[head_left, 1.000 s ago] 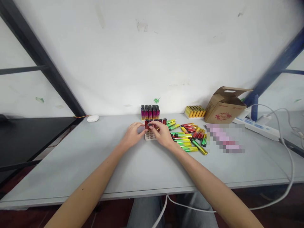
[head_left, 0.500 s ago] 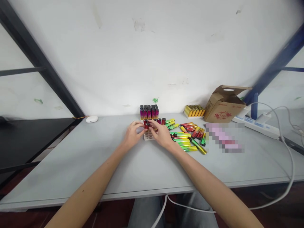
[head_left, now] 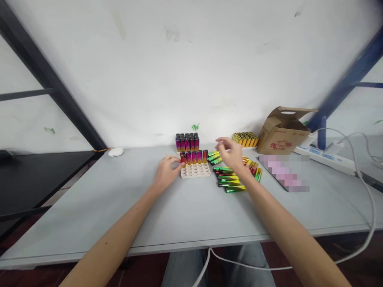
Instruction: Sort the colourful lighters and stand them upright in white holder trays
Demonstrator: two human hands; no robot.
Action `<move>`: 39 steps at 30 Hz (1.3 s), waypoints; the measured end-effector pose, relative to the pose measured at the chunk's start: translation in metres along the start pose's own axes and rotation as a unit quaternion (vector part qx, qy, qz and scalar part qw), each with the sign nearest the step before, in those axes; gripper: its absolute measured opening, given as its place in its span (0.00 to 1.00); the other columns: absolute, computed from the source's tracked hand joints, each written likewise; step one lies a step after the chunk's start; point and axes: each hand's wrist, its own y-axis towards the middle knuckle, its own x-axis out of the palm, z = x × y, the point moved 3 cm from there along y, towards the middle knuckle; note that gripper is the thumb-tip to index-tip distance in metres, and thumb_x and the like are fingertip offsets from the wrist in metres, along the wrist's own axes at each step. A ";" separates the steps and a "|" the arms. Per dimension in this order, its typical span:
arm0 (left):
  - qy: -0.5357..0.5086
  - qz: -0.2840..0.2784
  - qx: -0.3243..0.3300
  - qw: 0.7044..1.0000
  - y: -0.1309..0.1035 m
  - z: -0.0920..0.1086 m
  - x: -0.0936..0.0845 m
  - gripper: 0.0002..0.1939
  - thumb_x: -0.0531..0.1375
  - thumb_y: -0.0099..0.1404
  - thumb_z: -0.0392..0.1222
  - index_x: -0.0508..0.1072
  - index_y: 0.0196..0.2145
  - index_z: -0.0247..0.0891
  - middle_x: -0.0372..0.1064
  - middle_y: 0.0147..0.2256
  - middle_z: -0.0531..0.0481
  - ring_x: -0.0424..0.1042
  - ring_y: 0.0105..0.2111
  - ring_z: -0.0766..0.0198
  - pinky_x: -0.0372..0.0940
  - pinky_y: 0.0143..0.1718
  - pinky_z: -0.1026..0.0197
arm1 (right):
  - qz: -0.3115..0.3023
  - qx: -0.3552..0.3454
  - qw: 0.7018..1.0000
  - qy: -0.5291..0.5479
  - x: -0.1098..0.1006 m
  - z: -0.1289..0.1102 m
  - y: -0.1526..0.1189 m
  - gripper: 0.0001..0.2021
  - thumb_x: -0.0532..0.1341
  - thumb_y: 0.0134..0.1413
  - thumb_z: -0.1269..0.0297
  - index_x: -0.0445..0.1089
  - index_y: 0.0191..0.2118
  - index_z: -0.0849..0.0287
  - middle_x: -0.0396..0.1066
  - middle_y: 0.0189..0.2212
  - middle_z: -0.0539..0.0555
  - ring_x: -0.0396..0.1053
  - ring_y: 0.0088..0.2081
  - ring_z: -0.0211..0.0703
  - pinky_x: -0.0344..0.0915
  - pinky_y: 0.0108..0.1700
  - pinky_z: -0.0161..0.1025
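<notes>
A white tray [head_left: 196, 172] with rows of holes sits on the table, its back row filled with upright purple and red lighters [head_left: 194, 156]. My left hand [head_left: 167, 170] is at the tray's left end, thumb and fingers closed around a red lighter [head_left: 183, 158] standing there. Raised to the right of the tray, my right hand [head_left: 231, 153] holds nothing, its fingers loosely bent and apart. Below and around it lie loose green-yellow lighters [head_left: 231, 181] and red-yellow lighters [head_left: 253, 165], partly covered by the hand and forearm.
Behind the tray stands a full block of purple lighters [head_left: 187, 142]. Yellow lighters [head_left: 245, 139] fill another tray by the wall, beside an open cardboard box [head_left: 279, 135]. A power strip [head_left: 324, 159], white cable [head_left: 371, 203] and blurred pink item [head_left: 283, 171] lie right; a white case [head_left: 115, 152] lies left.
My right hand has left the tray and moved right, over the loose lighters. My left hand stays at the tray's left end with the red lighter. The tray's front rows are now uncovered.
</notes>
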 end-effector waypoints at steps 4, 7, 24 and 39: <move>0.046 -0.032 -0.010 0.998 -0.002 0.003 -0.003 0.18 0.57 0.63 0.56 0.73 0.41 0.40 0.70 0.43 0.46 0.69 0.47 0.53 0.64 0.51 0.49 | -0.101 0.081 0.980 -0.151 -0.028 0.053 0.016 0.15 0.54 0.56 0.69 0.74 0.45 0.62 0.78 0.42 0.58 0.74 0.45 0.47 0.66 0.49 0.40; 0.044 -0.081 0.009 0.996 -0.004 0.002 -0.001 0.30 0.58 0.60 0.61 0.68 0.52 0.39 0.66 0.52 0.43 0.64 0.54 0.51 0.60 0.56 0.49 | -0.227 0.110 0.933 -0.257 -0.036 0.080 0.010 0.17 0.54 0.54 0.73 0.75 0.46 0.63 0.75 0.48 0.61 0.71 0.51 0.50 0.63 0.54 0.42; 0.055 -0.158 0.068 0.984 -0.006 -0.006 0.007 0.41 0.62 0.53 0.66 0.65 0.58 0.41 0.61 0.60 0.41 0.59 0.60 0.44 0.56 0.61 0.46 | -0.250 0.161 0.916 -0.270 -0.038 0.097 0.000 0.14 0.57 0.55 0.67 0.77 0.43 0.59 0.78 0.33 0.56 0.72 0.33 0.43 0.63 0.35 0.35; 0.056 -0.169 0.045 0.983 -0.006 -0.010 -0.002 0.40 0.61 0.53 0.67 0.66 0.56 0.40 0.62 0.58 0.41 0.58 0.60 0.45 0.58 0.59 0.47 | -0.194 0.155 0.931 -0.267 -0.037 0.105 -0.001 0.09 0.60 0.54 0.64 0.74 0.40 0.60 0.77 0.35 0.56 0.73 0.36 0.43 0.63 0.37 0.35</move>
